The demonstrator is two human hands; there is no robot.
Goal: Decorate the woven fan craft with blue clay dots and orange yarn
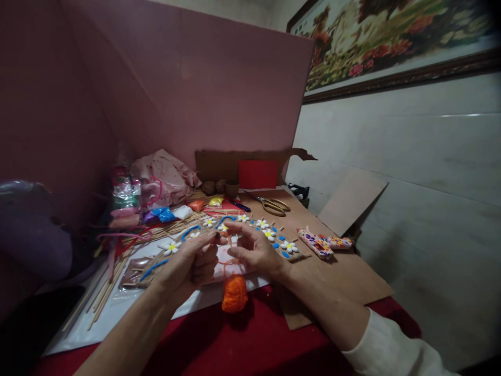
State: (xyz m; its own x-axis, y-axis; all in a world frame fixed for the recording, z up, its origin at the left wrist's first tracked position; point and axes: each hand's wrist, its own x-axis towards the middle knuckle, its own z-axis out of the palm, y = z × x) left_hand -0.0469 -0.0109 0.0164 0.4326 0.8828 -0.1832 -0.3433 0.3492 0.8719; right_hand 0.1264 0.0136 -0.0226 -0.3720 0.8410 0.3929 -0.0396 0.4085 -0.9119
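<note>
Both hands meet at frame centre, above the worktop. Left hand and right hand each pinch the top of a thin orange strand, fingertips pressed together nearly touching each other. An orange yarn lump hangs from that strand just below the hands, lower centre, over the red cloth.

Progress, my read: the stick panel behind the hands already carries white clay flowers and blue bits, so the decorating looks mostly done. The orange piece isn't attached to anything yet; it looks like the part in hand.

Pose: both forearms come in from the bottom edge and converge, wrists raised, palms facing each other, other fingers curled loosely. Right arm has a white sleeve.

Scissors lie right of centre, untouched. Clay packets and loose sticks sit centre left.
</note>
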